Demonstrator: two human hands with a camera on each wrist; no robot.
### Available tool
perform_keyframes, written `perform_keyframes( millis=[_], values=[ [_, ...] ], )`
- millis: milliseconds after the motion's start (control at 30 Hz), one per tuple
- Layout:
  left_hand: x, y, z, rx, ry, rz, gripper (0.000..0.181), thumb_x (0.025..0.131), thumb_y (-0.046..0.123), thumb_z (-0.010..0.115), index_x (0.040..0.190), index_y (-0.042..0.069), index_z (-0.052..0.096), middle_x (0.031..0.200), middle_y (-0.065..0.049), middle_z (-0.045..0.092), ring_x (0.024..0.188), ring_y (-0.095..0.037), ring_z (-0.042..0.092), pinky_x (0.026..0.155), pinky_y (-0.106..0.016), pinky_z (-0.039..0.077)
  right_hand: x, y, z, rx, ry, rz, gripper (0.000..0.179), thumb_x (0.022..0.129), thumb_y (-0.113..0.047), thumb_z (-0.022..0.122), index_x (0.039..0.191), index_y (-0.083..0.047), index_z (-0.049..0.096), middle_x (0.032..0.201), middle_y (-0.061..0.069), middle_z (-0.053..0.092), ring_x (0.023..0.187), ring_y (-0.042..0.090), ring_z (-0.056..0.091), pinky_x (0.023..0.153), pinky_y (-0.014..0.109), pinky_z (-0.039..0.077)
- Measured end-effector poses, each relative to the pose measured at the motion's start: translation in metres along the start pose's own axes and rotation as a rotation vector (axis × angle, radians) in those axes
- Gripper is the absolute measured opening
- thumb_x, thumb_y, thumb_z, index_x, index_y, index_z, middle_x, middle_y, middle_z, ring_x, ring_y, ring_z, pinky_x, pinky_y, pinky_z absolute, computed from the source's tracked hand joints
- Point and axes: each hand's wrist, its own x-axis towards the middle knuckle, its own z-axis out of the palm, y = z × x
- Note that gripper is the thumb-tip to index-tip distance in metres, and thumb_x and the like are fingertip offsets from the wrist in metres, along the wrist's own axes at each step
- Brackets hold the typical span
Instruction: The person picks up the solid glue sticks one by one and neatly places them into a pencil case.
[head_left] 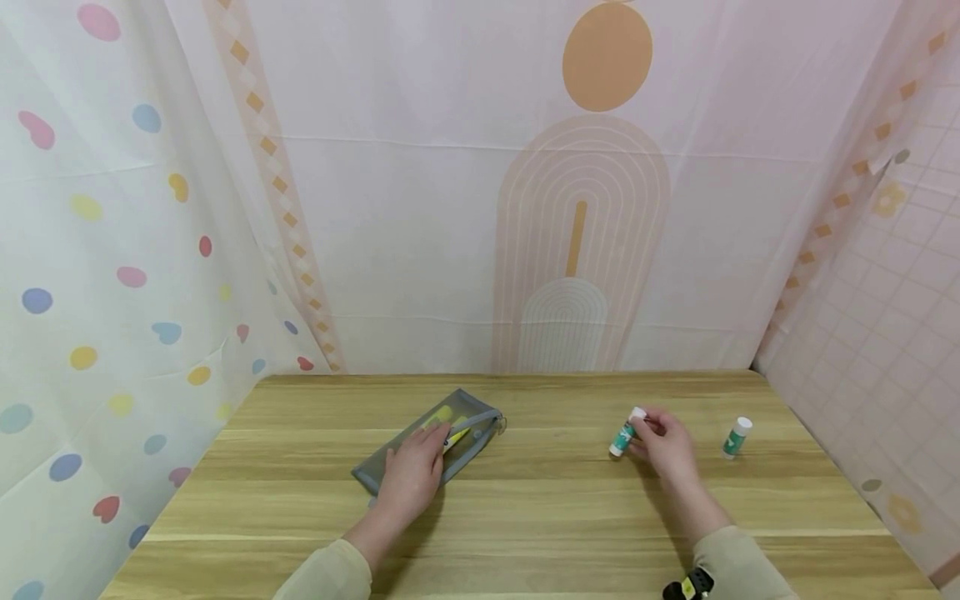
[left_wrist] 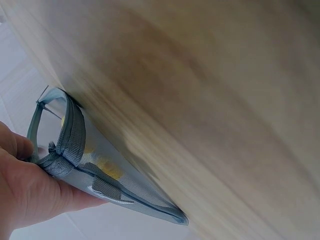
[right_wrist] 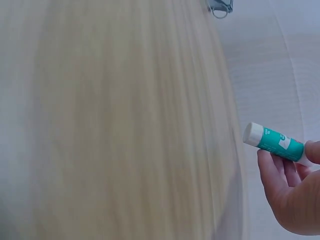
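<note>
A grey mesh zip pouch (head_left: 381, 468) lies slantwise on the left half of the table, with yellow items (head_left: 459, 437) showing inside. My left hand (head_left: 411, 471) lies over it and, in the left wrist view, holds the pouch's edge (left_wrist: 62, 162) by its open mouth between thumb and fingers. To the right, my right hand (head_left: 670, 446) grips a green-and-white glue stick (head_left: 624, 435) near its upper end. That stick leans; whether its lower end touches the table I cannot tell. Farther right, a second glue stick (head_left: 737, 437) stands on the table.
The wood-grain table (head_left: 540, 517) has patterned curtains (head_left: 405, 233) behind it and at both sides. A metal ring (head_left: 502, 425) hangs at the pouch's right end. A dark wrist device (head_left: 688, 585) sits by the right sleeve.
</note>
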Motion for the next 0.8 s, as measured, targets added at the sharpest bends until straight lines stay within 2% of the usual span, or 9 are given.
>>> perform_keyframes(
  millis=[467, 800],
  values=[
    [-0.001, 0.003, -0.002, 0.000, 0.017, 0.014, 0.037, 0.098, 0.005, 0.057, 0.135, 0.005, 0.060, 0.135, -0.019, 0.059, 0.125, -0.045, 0.052, 0.089, -0.080, 0.033, -0.009, 0.000, 0.027, 0.079, -0.057, 0.037, 0.039, 0.100, -0.004, 0.057, 0.133, 0.014, 0.046, 0.104, 0.011, 0.057, 0.080, 0.009, 0.063, 0.074, 0.026, 0.058],
    [-0.001, 0.004, -0.003, -0.004, 0.021, 0.015, 0.037, 0.098, 0.004, 0.057, 0.135, 0.005, 0.060, 0.134, -0.020, 0.059, 0.124, -0.045, 0.052, 0.089, -0.081, 0.033, -0.012, 0.004, 0.051, 0.153, -0.098, 0.062, 0.031, 0.099, -0.003, 0.057, 0.124, 0.014, 0.050, 0.101, 0.012, 0.059, 0.082, 0.012, 0.064, 0.077, 0.033, 0.058]
  ],
)
